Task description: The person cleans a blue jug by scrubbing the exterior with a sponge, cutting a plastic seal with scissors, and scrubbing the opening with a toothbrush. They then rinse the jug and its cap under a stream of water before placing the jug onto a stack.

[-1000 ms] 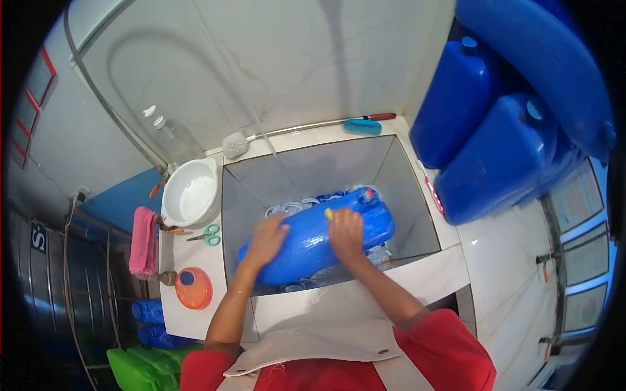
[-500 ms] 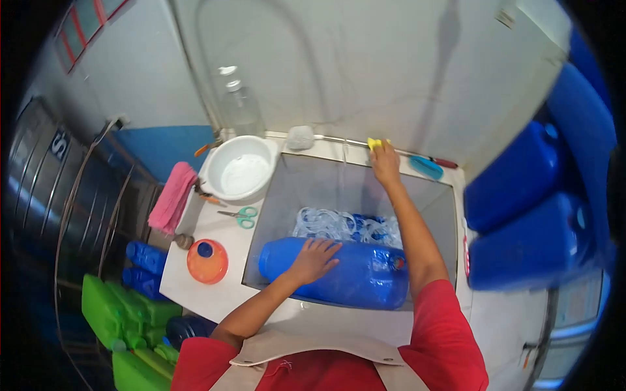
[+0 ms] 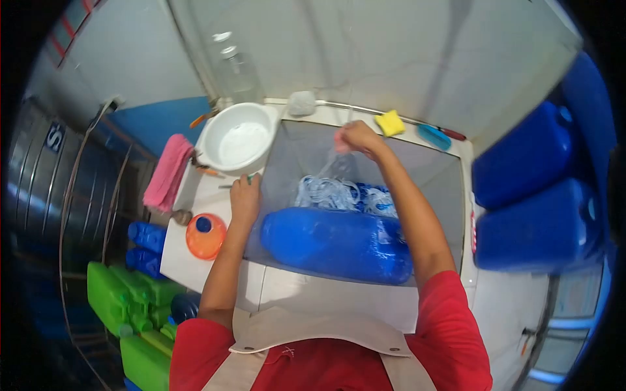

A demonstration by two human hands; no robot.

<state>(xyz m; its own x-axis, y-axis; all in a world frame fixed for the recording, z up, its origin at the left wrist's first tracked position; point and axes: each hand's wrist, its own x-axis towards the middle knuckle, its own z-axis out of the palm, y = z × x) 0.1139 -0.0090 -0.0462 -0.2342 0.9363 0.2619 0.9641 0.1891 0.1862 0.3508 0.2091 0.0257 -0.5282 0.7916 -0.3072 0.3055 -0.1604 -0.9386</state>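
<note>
My left hand (image 3: 244,197) is closed over the scissors (image 3: 250,178) on the counter's left side; a blade and part of the green handle show past the fingers. Over the grey sink, my right hand (image 3: 362,138) is curled where a thin stream of water comes down. A pinkish patch shows at its fingertips, and I cannot tell whether it is a held thing. Below lies a big blue plastic jug (image 3: 326,241) on its side in the sink (image 3: 297,143). Behind the jug are coiled clear and blue strips (image 3: 326,193). The yellow sponge (image 3: 390,122) rests on the back ledge.
A white basin (image 3: 264,153) stands left of the sink, near a pink towel (image 3: 168,173) and an orange container (image 3: 206,236). A long-handled brush (image 3: 302,103) and a blue brush (image 3: 433,137) lie on the ledge. Blue jugs (image 3: 521,156) stand right, green jugs (image 3: 107,293) lower left.
My right hand has let go of the yellow sponge and moved left over the sink. My left hand has left the blue jug and moved to the scissors. The view has shifted slightly.
</note>
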